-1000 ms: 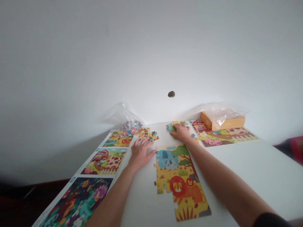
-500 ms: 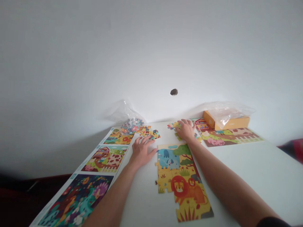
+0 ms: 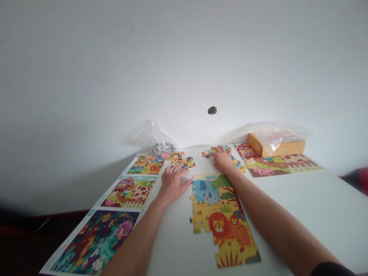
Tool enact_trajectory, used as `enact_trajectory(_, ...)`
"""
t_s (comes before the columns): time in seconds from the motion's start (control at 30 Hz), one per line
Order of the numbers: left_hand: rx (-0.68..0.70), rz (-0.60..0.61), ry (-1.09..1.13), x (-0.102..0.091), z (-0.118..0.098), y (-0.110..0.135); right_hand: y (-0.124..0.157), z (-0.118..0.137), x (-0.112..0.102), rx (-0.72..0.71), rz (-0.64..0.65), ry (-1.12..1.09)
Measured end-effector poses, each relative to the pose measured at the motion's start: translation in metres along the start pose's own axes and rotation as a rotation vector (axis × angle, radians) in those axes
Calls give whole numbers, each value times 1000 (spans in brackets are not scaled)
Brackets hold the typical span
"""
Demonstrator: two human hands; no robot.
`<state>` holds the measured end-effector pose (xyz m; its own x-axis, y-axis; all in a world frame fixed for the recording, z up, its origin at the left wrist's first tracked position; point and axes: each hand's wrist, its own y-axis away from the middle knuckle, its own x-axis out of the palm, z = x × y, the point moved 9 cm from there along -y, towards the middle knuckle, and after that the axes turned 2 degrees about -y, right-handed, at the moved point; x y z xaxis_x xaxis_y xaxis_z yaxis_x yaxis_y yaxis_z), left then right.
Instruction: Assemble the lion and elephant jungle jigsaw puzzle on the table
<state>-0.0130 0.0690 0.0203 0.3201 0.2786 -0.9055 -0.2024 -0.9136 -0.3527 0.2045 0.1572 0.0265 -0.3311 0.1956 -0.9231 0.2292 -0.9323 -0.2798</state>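
A partly joined jigsaw puzzle (image 3: pixel 225 218) with blue elephants and orange lions lies on the white table between my forearms. My left hand (image 3: pixel 174 182) rests with fingers spread beside its upper left corner, the fingertips close to a small group of loose puzzle pieces (image 3: pixel 188 162). Farther right, my right hand (image 3: pixel 222 158) reaches over another group of puzzle pieces (image 3: pixel 238 164). Its fingers are stretched apart, with the index finger pointing left at the colourful pieces there. No lifted piece shows in either hand.
A printed picture sheet (image 3: pixel 126 191) runs along the left table edge, a clear bag of pieces (image 3: pixel 161 147) at its far end. At the back right, an orange box (image 3: pixel 283 148) with clear plastic on it stands on a finished farm puzzle (image 3: pixel 267 168). A wall rises behind.
My right hand has shifted slightly left and nearer, its index finger now stretched to the left, uncovering pieces behind it. My left hand stays in place.
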Motion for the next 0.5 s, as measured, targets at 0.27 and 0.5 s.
enact_trajectory(0.27,5,-13,-3,2,3,0,1,13,0,-55,10,-56)
enact_trajectory(0.5,-6,-40,-16,2,5,0,0,18,-2,-73,-21,-67)
